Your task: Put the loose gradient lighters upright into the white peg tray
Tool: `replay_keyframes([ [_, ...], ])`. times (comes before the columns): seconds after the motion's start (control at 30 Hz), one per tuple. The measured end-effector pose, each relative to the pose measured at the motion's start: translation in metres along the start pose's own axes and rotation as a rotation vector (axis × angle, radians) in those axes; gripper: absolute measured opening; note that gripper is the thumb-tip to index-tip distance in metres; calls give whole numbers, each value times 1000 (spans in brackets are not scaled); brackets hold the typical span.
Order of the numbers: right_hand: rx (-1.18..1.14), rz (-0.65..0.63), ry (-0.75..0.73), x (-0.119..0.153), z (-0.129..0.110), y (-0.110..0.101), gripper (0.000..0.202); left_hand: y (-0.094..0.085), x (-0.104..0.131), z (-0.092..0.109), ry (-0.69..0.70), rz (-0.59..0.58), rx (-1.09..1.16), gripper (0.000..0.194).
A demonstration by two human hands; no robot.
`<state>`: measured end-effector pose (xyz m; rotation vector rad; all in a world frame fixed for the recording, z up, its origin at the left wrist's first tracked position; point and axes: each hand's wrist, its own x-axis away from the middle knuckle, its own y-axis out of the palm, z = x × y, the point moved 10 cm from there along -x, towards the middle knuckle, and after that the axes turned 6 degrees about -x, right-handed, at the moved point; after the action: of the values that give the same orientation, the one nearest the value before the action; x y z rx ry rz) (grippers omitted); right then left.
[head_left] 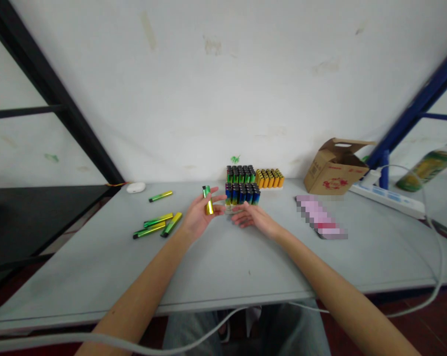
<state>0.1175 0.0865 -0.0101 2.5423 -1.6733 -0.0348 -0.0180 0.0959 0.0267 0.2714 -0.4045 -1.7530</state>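
Note:
My left hand (199, 215) is closed around a shiny green-and-yellow lighter (209, 201), held upright with its black end up. Just to the right, my right hand (255, 219) is open and holds nothing that I can see, its fingers stretched leftward. Its fingertips are by the front of a block of blue lighters (241, 194) standing upright in rows; whether they touch it I cannot tell. Behind that block stand rows of green lighters (241, 174). Loose on the table, left of my left hand, lie several more green-and-yellow lighters (158, 219).
Rows of yellow lighters (269, 178) stand by the wall. Farther right are an open cardboard box (332, 173), a blurred pink flat object (320, 216), a white power strip (389, 199) and a bottle (426, 165). A white case (136, 188) sits back left. A white cable (438, 257) crosses the table's right side.

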Motion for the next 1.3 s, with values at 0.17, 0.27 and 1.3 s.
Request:
replay_keyframes([
  [0.17,431,-22,-324,12,-29,14,43,5,1,-2,-32,-74,62,15],
  [0.27,763,-59,-482,22,-36,28,40,11,3,-4,-80,-153,124,20],
  [1.3,979,-165,-518,23,-28,39,32,-4,-2,-24,-179,-3,-68,56],
])
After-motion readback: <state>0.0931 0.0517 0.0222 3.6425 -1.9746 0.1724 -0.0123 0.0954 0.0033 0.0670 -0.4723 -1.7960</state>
